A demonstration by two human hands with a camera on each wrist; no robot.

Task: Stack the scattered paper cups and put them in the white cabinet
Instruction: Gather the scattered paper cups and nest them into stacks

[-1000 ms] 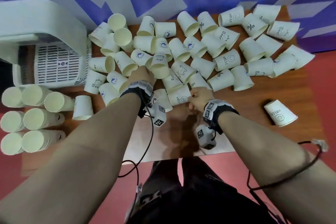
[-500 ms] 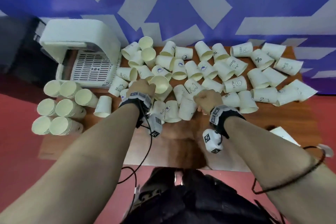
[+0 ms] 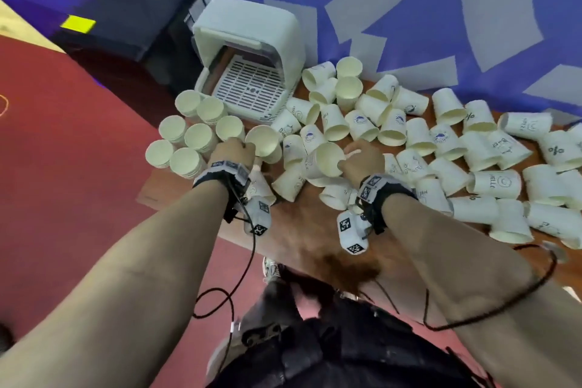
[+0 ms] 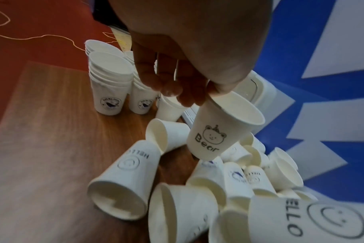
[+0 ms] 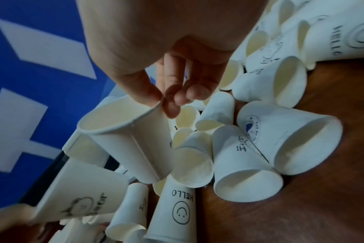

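Note:
Many white paper cups [image 3: 419, 138] lie scattered on a wooden table [image 3: 315, 230]. My left hand [image 3: 234, 149] pinches the rim of a cup printed "Bear" [image 4: 218, 131], lifted off the table [image 4: 41, 148] just right of the upright stacks [image 3: 189, 142]. My right hand [image 3: 362, 157] pinches the rim of another cup [image 5: 127, 136] with thumb and fingers [image 5: 172, 98], held above the pile. The white cabinet [image 3: 252, 50] stands open at the table's far left, its slotted tray [image 3: 248, 88] bare.
Several stacks of nested cups [image 4: 110, 85] stand at the table's left end, near its edge. A dark box [image 3: 132, 16] sits behind the cabinet. Red floor [image 3: 63, 183] lies left; a blue and white wall [image 3: 441, 9] runs behind. Bare wood [image 3: 315, 230] shows between my wrists.
Both hands have each picked up a cup from the pile and lifted it. My left hand moved left toward the stacks. The head view swung left.

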